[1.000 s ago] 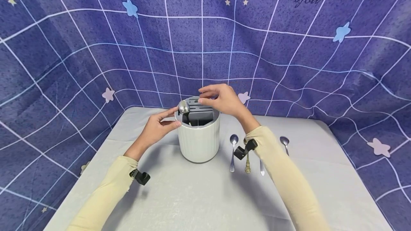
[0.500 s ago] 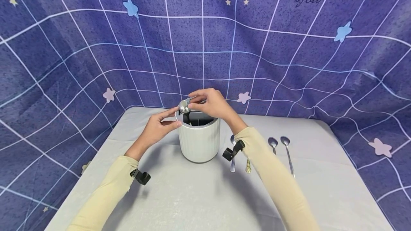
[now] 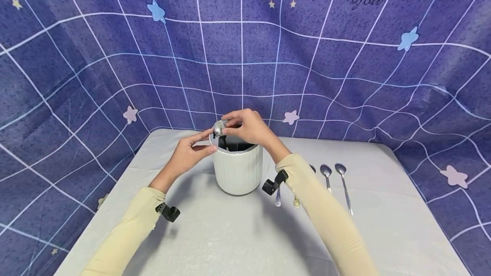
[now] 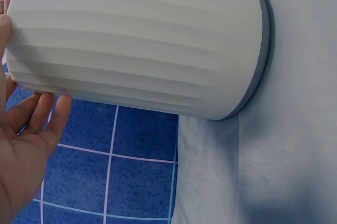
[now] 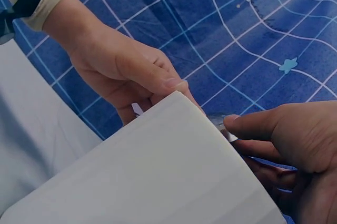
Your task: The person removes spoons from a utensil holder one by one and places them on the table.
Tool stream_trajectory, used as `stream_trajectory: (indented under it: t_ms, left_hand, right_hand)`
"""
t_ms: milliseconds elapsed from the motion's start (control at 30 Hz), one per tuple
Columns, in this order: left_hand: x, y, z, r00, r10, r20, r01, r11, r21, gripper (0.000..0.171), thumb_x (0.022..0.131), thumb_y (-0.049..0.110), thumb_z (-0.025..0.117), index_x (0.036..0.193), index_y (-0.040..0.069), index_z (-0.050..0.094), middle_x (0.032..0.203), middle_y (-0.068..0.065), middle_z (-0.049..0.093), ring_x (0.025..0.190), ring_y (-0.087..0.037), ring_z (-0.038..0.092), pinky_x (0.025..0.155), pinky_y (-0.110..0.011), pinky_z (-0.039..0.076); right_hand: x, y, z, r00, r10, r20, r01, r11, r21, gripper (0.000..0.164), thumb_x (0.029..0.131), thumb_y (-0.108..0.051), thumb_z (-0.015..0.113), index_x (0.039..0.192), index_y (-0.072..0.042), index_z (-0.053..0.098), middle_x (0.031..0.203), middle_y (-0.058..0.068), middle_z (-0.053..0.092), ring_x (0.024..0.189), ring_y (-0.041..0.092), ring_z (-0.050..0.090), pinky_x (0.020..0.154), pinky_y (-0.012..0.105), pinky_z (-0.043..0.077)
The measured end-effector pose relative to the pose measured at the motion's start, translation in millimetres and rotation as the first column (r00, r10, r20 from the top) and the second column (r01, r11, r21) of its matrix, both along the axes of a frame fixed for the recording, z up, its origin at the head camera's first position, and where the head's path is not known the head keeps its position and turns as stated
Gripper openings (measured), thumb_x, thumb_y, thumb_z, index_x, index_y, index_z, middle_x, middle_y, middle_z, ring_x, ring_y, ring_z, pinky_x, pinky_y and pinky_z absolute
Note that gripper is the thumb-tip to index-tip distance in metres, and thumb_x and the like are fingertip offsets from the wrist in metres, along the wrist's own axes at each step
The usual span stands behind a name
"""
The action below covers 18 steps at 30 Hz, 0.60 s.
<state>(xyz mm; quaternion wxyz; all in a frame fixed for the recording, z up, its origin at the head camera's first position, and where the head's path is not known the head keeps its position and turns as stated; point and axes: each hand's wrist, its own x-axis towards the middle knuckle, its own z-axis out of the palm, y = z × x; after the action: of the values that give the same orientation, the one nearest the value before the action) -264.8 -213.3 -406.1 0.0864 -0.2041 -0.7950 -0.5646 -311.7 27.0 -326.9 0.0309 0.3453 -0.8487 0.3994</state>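
Observation:
A white ribbed utensil holder (image 3: pixel 238 173) with a dark divided inside stands upright near the back of the table. My left hand (image 3: pixel 189 150) holds its left side at the rim, thumb toward the front and fingers toward the back; in the left wrist view, fingertips touch the holder's wall (image 4: pixel 131 45). At the rim's left, the rounded silver bowl of a spoon (image 3: pixel 218 128) sticks up, its handle down inside the holder. My right hand (image 3: pixel 249 129) reaches over the top and pinches this bowl between thumb and fingers. The slotted part of the insert is hidden behind the right hand.
Right of the holder, several spoons lie in a row, among them two silver spoons (image 3: pixel 326 171) and a gold ornate handle (image 3: pixel 296 202); my right sleeve (image 3: pixel 318 208) covers part of them. A purple gridded cloth (image 3: pixel 245 54) hangs behind the pale table (image 3: pixel 215 237).
My right hand has moved left and slightly down from above the slotted insert to the spoon's bowl and now pinches it. The left hand and holder have stayed in place.

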Motion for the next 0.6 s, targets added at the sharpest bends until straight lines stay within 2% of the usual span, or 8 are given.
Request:
stream_trajectory:
  t_ms: [100, 367, 600]
  left_hand:
    - [-0.1, -0.3, -1.0, 1.0, 0.004, 0.002, -0.004, 1.0, 0.001, 0.054, 0.093, 0.011, 0.077, 0.144, 0.007, 0.059, 0.148, -0.014, 0.056, 0.127, -0.033, 0.059, 0.1, -0.039, 0.059]
    - [-0.9, -0.3, -1.7, 1.0, 0.013, -0.01, -0.013, 1.0, -0.004, 0.054, 0.092, 0.011, 0.078, 0.143, 0.008, 0.061, 0.146, -0.014, 0.057, 0.127, -0.032, 0.059, 0.1, -0.039, 0.058]
    - [-0.8, -0.8, -1.2, 1.0, 0.003, -0.005, -0.003, 1.0, 0.001, 0.055, 0.092, 0.013, 0.078, 0.144, 0.009, 0.06, 0.147, -0.014, 0.057, 0.126, -0.031, 0.06, 0.1, -0.038, 0.059]
  right_hand:
    - [1.4, -1.3, -0.5, 1.0, 0.0, -0.004, 0.0, 1.0, 0.007, 0.036, 0.091, -0.02, 0.08, 0.124, -0.008, 0.073, 0.1, 0.0, 0.079, 0.1, 0.017, 0.073, 0.092, 0.035, 0.06]
    - [3.0, 0.0, -2.3, 0.999, 0.008, -0.04, -0.008, 1.0, -0.014, 0.027, 0.089, -0.015, 0.082, 0.115, -0.008, 0.077, 0.092, -0.001, 0.079, 0.089, 0.012, 0.073, 0.081, 0.03, 0.059]
    - [6.6, 3.3, -1.7, 0.999, 0.027, -0.044, -0.028, 0.999, -0.022, 0.027, 0.09, -0.017, 0.082, 0.114, -0.007, 0.076, 0.092, -0.001, 0.079, 0.09, 0.011, 0.073, 0.085, 0.033, 0.059]
